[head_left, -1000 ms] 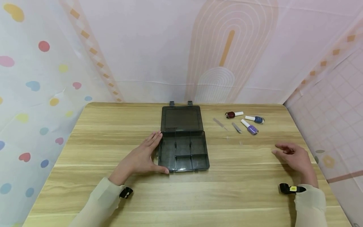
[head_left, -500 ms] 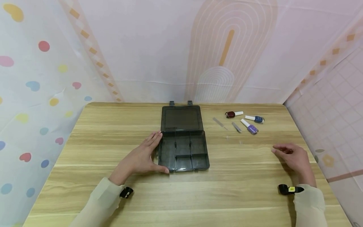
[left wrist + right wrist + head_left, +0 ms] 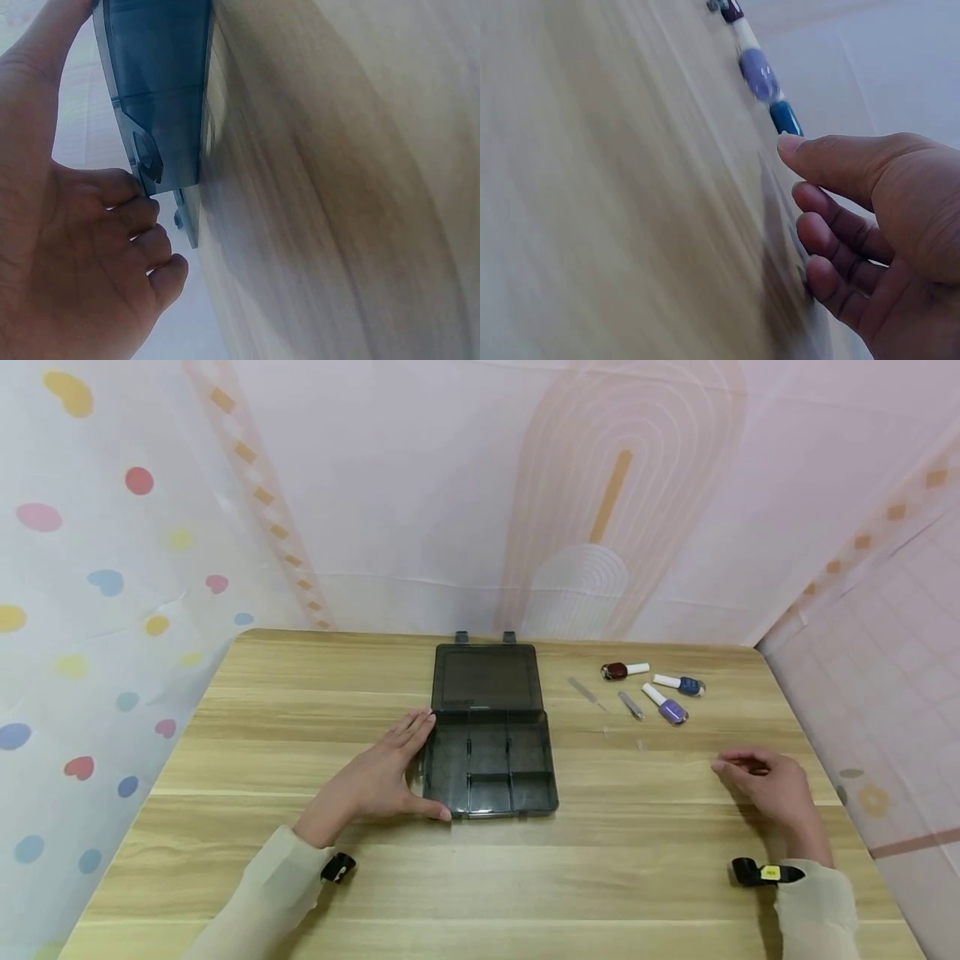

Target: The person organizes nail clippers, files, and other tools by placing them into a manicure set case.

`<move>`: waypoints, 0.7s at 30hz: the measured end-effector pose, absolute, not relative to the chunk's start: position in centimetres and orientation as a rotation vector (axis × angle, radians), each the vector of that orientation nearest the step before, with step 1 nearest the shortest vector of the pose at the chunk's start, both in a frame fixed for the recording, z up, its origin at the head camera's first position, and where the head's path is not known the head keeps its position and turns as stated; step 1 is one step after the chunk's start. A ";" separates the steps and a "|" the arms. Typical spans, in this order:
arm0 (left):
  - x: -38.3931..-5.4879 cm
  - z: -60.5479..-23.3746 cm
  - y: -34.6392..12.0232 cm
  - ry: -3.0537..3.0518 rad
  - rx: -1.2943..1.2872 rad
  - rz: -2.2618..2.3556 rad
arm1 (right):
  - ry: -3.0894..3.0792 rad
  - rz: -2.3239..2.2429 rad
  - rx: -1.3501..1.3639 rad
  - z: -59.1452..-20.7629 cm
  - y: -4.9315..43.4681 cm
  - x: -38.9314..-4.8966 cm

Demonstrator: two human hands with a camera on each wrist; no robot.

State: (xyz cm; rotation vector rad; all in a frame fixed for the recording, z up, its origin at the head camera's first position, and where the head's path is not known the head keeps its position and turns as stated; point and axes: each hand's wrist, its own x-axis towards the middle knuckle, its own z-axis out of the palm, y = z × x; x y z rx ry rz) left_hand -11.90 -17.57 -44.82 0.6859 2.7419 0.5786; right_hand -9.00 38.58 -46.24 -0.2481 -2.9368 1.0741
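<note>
A dark see-through compartment box lies on the table with its lid folded back toward the wall. My left hand holds the box at its left side, fingertips at the upper left edge and thumb at the near left corner. In the left wrist view, bent fingers meet the box wall. To the right, my right hand hovers low over the table, fingers loosely bent with nothing in them. Beyond it lie a purple nail polish bottle, a blue one and a dark red one.
Left of the bottles lie a nail clipper and a thin nail file. Two tiny clear pieces, one a small clear piece, lie closer to me. A patterned cloth wall rises behind the wooden table.
My right hand has drifted slightly left, its thumb and fingertips drawing closer together. The left hand stays at the box. The head view has shifted a little.
</note>
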 end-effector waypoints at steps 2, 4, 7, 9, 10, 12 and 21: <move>-11.9 -44.8 -17.5 2.742 0.686 0.576 | -2.919 1.092 -0.218 -46.1 37.9 -9.1; -11.9 -44.9 -17.6 2.744 0.686 0.571 | -2.902 1.099 -0.180 -46.1 37.3 -9.3; -12.0 -44.9 -17.6 2.742 0.680 0.571 | -2.884 1.083 -0.126 -46.1 36.5 -9.6; -12.0 -44.8 -17.5 2.737 0.676 0.573 | -2.869 1.081 -0.089 -46.1 36.0 -9.8; -12.0 -44.8 -17.5 2.734 0.675 0.574 | -2.861 1.078 -0.075 -46.1 35.7 -9.9; -12.0 -44.7 -17.5 2.731 0.675 0.579 | -2.850 1.084 -0.045 -46.1 35.3 -10.1; -12.0 -44.6 -17.4 2.733 0.672 0.577 | -2.850 1.132 0.032 -45.4 33.2 -10.8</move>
